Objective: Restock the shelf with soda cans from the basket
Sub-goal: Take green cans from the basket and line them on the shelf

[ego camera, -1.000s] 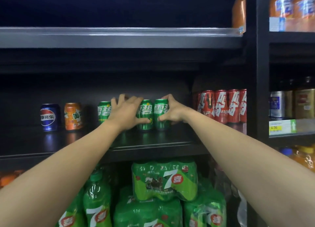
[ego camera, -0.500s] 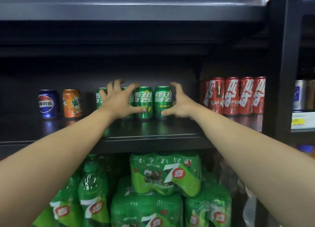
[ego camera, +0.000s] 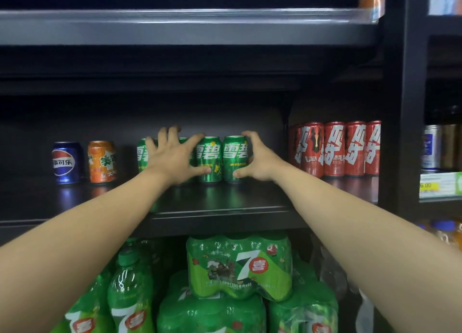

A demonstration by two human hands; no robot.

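Several green soda cans stand in a row at the back of the dark shelf [ego camera: 225, 202]. My left hand [ego camera: 172, 157] lies spread over the left part of the row. It hides one can, and its thumb touches the base of the third green can [ego camera: 209, 157]. The leftmost green can [ego camera: 140, 155] shows beside my left wrist. My right hand [ego camera: 258, 161] cups the rightmost green can [ego camera: 235, 157], with a fingertip over the top rim and the thumb at the base. The basket is out of view.
A blue cola can [ego camera: 63, 162] and an orange can [ego camera: 102, 161] stand left of the green row. Red cans [ego camera: 335, 149] line the right end beside a black upright [ego camera: 400, 107]. Another shelf [ego camera: 175, 25] hangs overhead. Green bottle packs [ego camera: 237, 267] fill the shelf below.
My left hand's fingers have spread out over the cans. My right hand opened beside the rightmost can, then curved round it again. The cans have stayed in place.
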